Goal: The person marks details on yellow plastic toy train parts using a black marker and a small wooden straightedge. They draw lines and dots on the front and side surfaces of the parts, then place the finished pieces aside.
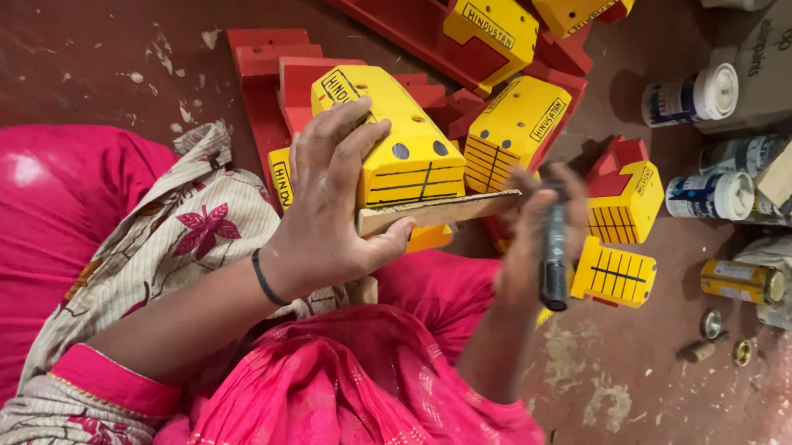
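Hands grip yellow block — capped paint jars beside.

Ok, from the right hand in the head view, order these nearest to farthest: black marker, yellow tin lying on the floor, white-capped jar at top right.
From the right hand:
1. Black marker, held in it.
2. Yellow tin, on the floor to its right.
3. White-capped jar, farther up at top right.

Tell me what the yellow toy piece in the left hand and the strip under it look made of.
Yellow toy piece: likely wood, opaque yellow paint, black hand-drawn lines; blocky edges suggest it. Flat strip: bare pale wood or board, unpainted, held against it by the left hand.
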### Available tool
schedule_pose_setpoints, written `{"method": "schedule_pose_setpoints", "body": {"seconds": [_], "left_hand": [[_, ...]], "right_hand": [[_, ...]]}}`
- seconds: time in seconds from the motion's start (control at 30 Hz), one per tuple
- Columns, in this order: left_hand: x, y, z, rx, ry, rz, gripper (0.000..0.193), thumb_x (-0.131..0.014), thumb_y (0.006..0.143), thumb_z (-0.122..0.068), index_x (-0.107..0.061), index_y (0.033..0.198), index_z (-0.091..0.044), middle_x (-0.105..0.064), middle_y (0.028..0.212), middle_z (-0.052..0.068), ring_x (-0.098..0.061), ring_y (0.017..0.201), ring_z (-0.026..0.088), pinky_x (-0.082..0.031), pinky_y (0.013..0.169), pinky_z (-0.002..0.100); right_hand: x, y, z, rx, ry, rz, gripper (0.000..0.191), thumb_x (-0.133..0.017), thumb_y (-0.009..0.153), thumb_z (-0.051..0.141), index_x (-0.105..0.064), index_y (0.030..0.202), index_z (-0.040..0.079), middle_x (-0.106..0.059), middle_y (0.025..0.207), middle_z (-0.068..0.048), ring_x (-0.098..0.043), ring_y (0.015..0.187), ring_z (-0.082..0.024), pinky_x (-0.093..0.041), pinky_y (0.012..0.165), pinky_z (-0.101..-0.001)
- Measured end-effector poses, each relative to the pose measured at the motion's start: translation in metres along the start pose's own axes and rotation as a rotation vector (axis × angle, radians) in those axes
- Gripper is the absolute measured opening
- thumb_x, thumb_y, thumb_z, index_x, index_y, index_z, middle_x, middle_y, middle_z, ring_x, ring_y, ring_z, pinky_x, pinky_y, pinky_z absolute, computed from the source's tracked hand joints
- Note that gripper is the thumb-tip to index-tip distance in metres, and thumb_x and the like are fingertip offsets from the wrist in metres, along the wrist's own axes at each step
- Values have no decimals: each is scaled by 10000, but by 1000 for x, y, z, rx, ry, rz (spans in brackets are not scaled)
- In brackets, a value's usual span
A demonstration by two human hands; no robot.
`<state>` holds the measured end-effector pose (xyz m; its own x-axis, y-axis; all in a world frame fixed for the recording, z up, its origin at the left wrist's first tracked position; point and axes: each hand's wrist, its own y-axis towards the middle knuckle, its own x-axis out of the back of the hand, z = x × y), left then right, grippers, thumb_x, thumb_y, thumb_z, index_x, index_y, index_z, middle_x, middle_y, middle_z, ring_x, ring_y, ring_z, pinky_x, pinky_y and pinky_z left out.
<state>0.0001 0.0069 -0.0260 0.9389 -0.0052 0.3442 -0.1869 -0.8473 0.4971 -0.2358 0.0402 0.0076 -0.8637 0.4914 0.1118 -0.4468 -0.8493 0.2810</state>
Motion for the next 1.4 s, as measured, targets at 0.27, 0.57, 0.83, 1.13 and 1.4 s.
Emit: {"method": "schedule_pose_setpoints", "body": {"seconds": [0.27, 0.57, 0.83, 1.13, 1.4], "left_hand": [[-3, -22, -4, 16, 159, 23, 1080, -855, 763, -361, -218, 1596, -102, -226, 1615, 220, -263, 1510, 450, -168, 1212, 644], [3, -17, 10, -72, 96, 5, 1017, -878, 781, -359, -270, 1557, -108, -288, 1618, 202, -302, 1501, 438, -237, 1242, 593], [4, -11, 7, -70, 53, 12, 959, -888, 801, -356, -303, 1507, -77, -309, 1637, 196, -291, 1514, 434, -220, 1285, 578], [-3, -12, 7, -36, 15, 7, 952, -888, 777, -335, -306, 1484, -77, -301, 1635, 202, -243, 1523, 453, -195, 1286, 576], [-8, -9, 6, -24, -30, -20, 949, -880, 764, -304, -300, 1485, -94, -320, 1623, 191, -247, 1521, 459, -190, 1298, 582]], "right_hand": [[4, -21, -34, -122, 361, 95, 352, -749, 1012, 245, -554, 1226, 45, -644, 928, -47, -667, 782, -153, -594, 682, -321], [-1, -32, -49, -191, 441, 32, 360, -753, 987, 234, -544, 1214, 48, -665, 860, -53, -683, 711, -174, -581, 642, -303], [-4, -27, -38, -190, 436, 53, 370, -751, 986, 218, -526, 1210, 26, -657, 890, -60, -683, 744, -192, -609, 674, -350], [3, -25, -41, -113, 399, 110, 376, -756, 1008, 243, -534, 1211, 18, -648, 885, -66, -674, 763, -189, -605, 712, -345], [14, -8, -35, 317, -266, -174, 583, -537, 1091, 486, -579, 1394, -10, -687, 1103, -100, -659, 945, -149, -546, 809, -276]]}}
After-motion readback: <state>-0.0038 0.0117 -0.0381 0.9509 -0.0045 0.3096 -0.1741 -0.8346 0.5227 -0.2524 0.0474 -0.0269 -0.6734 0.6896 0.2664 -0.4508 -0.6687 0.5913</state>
